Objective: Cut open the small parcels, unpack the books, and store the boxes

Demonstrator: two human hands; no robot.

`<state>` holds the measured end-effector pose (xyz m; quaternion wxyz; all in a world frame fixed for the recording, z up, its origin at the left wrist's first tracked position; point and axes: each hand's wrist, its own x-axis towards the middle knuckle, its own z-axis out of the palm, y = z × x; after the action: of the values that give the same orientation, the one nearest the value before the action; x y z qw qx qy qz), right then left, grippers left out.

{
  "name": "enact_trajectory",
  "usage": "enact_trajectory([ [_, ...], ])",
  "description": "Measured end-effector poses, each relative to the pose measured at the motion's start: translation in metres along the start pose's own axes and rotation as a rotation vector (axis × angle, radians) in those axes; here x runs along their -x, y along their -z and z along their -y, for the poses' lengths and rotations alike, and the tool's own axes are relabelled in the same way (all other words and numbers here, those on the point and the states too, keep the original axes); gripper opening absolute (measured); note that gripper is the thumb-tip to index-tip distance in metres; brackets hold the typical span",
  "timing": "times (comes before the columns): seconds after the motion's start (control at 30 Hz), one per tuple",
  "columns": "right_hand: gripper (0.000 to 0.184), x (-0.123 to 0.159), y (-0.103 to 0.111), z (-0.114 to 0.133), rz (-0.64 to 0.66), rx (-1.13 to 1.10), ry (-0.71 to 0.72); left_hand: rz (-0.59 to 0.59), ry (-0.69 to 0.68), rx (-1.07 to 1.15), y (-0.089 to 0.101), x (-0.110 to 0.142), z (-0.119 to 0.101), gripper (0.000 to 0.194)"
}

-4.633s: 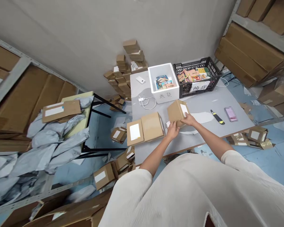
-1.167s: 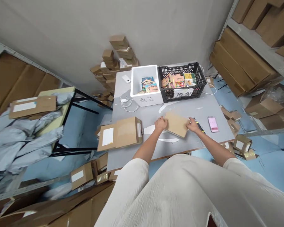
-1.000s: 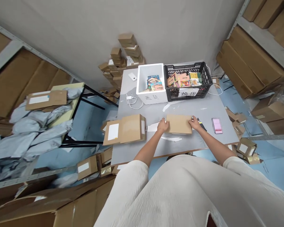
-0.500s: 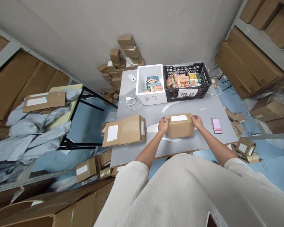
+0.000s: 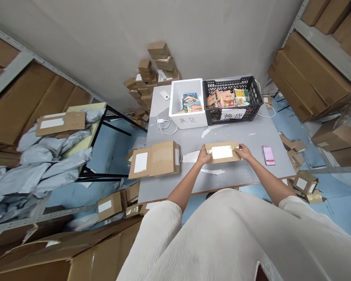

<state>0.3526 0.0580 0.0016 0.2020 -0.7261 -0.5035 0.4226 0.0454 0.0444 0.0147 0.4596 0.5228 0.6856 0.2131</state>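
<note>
Between my two hands is a small brown cardboard box (image 5: 218,159), its white label and shiny tape facing up toward me. My left hand (image 5: 204,155) grips its left end, fingers wrapped round the edge. The right end is pinched by my right hand (image 5: 243,151). Under and around it lies the grey table top (image 5: 190,134), with torn white paper scraps on the surface. To the left of the box sit cardboard parcels (image 5: 165,158) with white labels. A phone with a pink screen (image 5: 268,155) lies to the right of my right hand.
At the table's back stand a white foam box (image 5: 190,124) and a black plastic crate (image 5: 231,117), both holding books. A white cable (image 5: 166,127) lies left of them. Bagged parcels (image 5: 55,156) cover a side table. Boxes are stacked behind (image 5: 160,58) and shelved both sides.
The box has been tilted between my hands: its labelled top now faces me, and its front side no longer shows. Both hands have kept their grip. The view has shifted slightly.
</note>
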Motion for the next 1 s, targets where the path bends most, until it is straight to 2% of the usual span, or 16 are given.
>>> enact_trajectory([
  [0.07,0.043,0.002,-0.003,0.003,0.010,0.039,0.016,0.017,0.051,0.032,0.000,-0.001,0.001,0.076],
  [0.17,0.045,0.004,-0.005,0.011,0.029,0.082,0.027,-0.024,0.160,0.042,0.003,-0.006,0.002,0.076],
  [0.23,0.047,0.004,-0.004,0.016,0.014,0.053,0.021,-0.052,0.180,0.069,0.005,-0.010,0.001,0.068],
  [0.37,0.058,0.003,0.002,0.022,-0.039,-0.082,0.013,-0.174,0.104,0.154,0.007,-0.019,-0.004,0.043],
  [0.47,0.062,0.000,0.003,0.023,-0.048,-0.063,0.001,-0.258,0.026,0.128,0.006,-0.024,-0.005,0.027],
  [0.6,0.058,-0.002,-0.004,0.017,-0.027,0.076,-0.037,-0.224,0.022,-0.030,-0.002,-0.023,0.005,0.026],
  [0.7,0.055,-0.003,-0.008,0.008,0.029,0.168,-0.082,-0.171,0.069,-0.081,-0.011,-0.019,0.016,0.037],
  [0.8,0.073,-0.006,-0.011,0.001,0.026,0.175,-0.089,-0.115,0.111,-0.073,-0.017,-0.018,0.021,0.070],
  [0.9,0.096,-0.012,-0.015,0.001,-0.019,0.045,0.001,-0.118,0.050,-0.039,-0.019,-0.024,0.016,0.095],
  [1.0,0.099,-0.019,-0.020,0.008,-0.019,-0.134,0.085,-0.135,-0.007,0.030,-0.018,-0.032,0.005,0.101],
])
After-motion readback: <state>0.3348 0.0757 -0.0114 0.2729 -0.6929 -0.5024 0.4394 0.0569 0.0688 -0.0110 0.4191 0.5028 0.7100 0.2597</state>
